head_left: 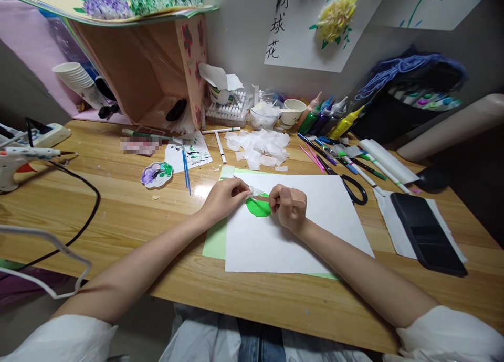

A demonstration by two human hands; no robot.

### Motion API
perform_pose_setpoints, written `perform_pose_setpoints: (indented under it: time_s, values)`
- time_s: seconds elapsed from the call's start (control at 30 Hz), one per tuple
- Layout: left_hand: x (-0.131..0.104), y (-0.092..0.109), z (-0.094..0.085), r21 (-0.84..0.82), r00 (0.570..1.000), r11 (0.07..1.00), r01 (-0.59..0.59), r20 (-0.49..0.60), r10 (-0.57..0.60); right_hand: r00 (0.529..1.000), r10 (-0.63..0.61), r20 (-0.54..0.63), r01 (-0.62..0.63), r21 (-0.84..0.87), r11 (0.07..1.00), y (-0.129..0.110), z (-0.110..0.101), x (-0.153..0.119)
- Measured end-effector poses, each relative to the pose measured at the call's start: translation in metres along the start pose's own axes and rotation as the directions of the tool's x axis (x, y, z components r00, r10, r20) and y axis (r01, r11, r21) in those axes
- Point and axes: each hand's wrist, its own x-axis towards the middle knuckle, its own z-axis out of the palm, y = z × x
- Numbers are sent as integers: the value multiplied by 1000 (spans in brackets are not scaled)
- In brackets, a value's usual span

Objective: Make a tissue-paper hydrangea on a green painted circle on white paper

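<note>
A white sheet of paper [299,252] lies in front of me over light green paper [214,241]. On its upper left part is a bright green round shape [258,210]. My left hand [224,198] pinches a small piece of white tissue paper [255,191] at the top edge of the green shape. My right hand [289,207] is closed around a thin brown stick [261,198], whose end reaches across the green shape to the tissue. My fingers partly hide both the stick and the tissue.
Beyond the sheet lies a heap of white tissue pieces [262,146]. Black-handled scissors [356,190], pens and a phone [427,233] are on the right. To the left are a paint palette [156,174], blue brushes [186,168], a glue gun [23,160] and its black cable [96,194].
</note>
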Motion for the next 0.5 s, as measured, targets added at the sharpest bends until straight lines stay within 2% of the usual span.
perform_pose_setpoints:
  time_s: [0.27,0.5]
  values:
    - [1,-2,1,9,1000,1000,4,2,-4,993,-103,64,107,-69,992,3,0,2]
    - [1,-2,2,18,1000,1000,0,0,0,1000,-16,14,17,-64,998,0,1,2]
